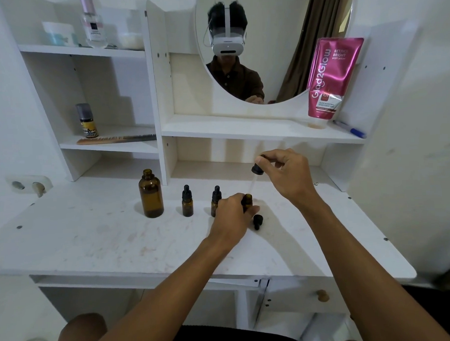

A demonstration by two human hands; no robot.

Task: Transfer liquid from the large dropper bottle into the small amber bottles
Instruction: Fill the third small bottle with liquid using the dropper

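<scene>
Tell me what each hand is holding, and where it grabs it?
The right hand pinches the dropper by its black rubber bulb. The left hand grips the open small amber bottle around its body.

Held dropper [257, 169] seemingly over open bottle [247, 200]

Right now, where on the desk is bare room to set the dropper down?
Bare: the desk top left of the large bottle, the front strip along its near edge, and right of the right hand holding the dropper. Crowded: around the left hand, open small bottle, loose cap.
</scene>
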